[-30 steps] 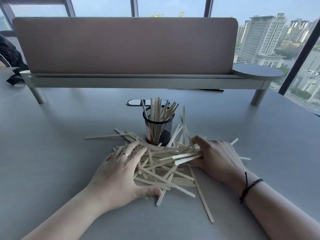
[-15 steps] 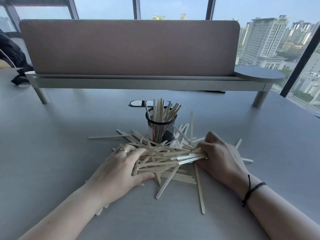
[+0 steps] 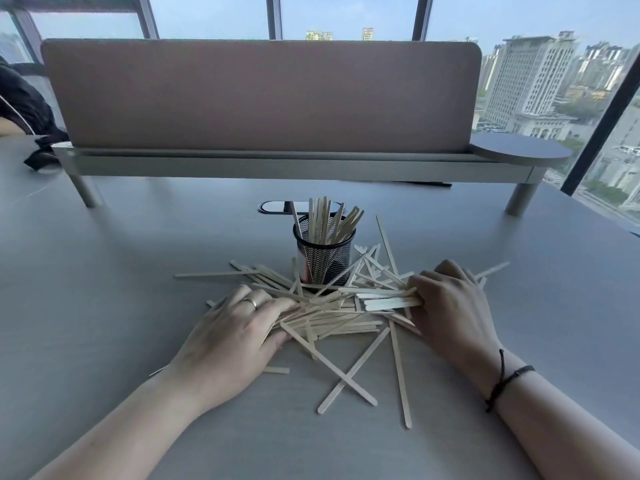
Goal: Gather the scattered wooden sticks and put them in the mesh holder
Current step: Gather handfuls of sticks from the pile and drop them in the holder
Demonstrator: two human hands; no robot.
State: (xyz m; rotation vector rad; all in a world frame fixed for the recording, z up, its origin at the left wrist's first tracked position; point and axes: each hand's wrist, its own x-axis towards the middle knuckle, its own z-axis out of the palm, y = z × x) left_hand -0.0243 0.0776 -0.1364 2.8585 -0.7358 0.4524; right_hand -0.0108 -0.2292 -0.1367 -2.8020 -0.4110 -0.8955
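A black mesh holder stands upright mid-table with several wooden sticks poking out of its top. A loose pile of pale wooden sticks lies in front of it and spreads to both sides. My left hand lies palm down on the left end of the pile, its fingers curled over a bunch of sticks. On the right end, my right hand has its fingers closed around a small bundle that points left. A few stray sticks lie crossed nearer to me.
A grey desk shelf with a brown divider panel spans the back of the grey table. A dark cable slot sits just behind the holder. A person's dark sleeve shows at far left. Windows lie beyond.
Both hands have pushed the pile inward, so the sticks lie more bunched and parallel between them. The right hand has closed tighter on its bundle. Loose sticks near me have shifted.
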